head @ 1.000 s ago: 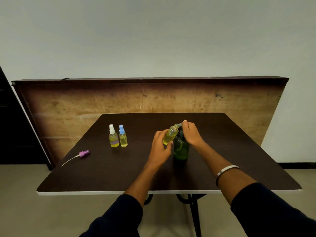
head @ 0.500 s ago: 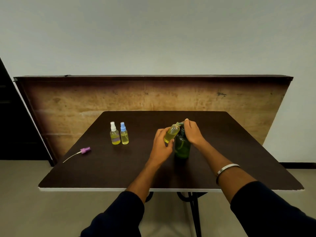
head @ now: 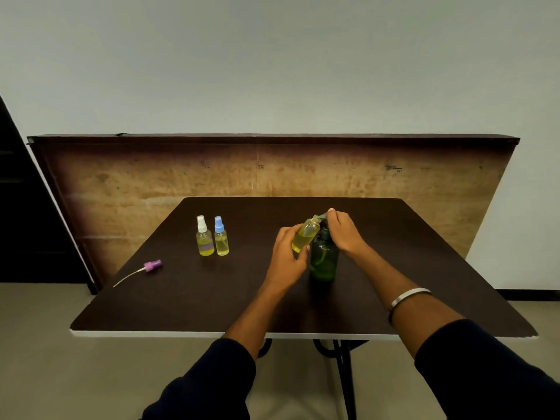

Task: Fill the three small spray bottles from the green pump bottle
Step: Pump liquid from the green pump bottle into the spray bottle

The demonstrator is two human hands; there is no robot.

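Bare room: plain wall [head: 272, 56], dark table [head: 212, 298] (upended board [head: 151, 183] behind)

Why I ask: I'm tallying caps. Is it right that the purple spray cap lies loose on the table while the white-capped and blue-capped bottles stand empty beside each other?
Not quite: the head view shows the white-capped bottle and blue-capped bottle holding yellow liquid, not empty. The purple spray cap does lie loose on the table, and the bottles do stand beside each other.
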